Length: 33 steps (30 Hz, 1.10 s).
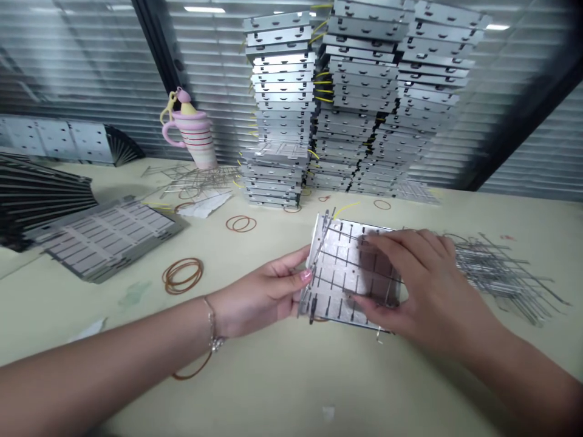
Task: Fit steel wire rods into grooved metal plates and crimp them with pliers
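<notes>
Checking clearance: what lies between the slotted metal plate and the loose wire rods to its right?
The right hand lies there in the head view, over the slotted metal plate, beside the loose wire rods.

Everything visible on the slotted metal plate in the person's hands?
The slotted metal plate is a flat, silvery sheet with rows of short dark slots. Thin metal rods cross its face, and a yellow wire rises beyond its far corner. The left hand grips its left edge, while the right hand spans its right side. It is tilted above the pale table.
</notes>
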Tool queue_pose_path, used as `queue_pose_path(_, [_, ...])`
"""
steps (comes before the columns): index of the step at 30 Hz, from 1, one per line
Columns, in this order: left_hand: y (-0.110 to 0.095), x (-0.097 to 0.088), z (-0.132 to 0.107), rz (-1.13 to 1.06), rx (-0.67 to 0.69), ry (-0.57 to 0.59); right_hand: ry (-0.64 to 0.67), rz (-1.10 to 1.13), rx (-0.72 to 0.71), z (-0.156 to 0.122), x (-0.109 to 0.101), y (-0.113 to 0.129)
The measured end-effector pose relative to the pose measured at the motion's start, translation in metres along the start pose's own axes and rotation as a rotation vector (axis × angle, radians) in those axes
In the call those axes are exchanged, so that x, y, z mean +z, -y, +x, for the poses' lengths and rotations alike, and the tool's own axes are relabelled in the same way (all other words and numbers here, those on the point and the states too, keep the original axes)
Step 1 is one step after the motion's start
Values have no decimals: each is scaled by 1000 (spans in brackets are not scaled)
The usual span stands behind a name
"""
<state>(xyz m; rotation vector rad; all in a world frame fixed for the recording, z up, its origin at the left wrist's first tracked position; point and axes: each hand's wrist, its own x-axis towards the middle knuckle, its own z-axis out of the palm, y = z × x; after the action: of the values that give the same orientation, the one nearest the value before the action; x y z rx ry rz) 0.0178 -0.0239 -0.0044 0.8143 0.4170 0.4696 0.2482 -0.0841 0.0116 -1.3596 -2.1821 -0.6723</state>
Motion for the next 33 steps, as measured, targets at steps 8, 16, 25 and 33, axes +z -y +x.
queue_pose_path(8, [0,-1,0,29,7,15,-6,4,-37,-1,3,-4])
queue_pose_path(16, [-1,-1,0,50,2,48,7,66,-120,0,1,-7])
queue_pose_path(25, [0,8,-5,106,67,-70,26,129,-110,-2,2,2])
queue_pose_path(33, [-1,7,-4,30,48,-136,36,193,-73,-1,7,1])
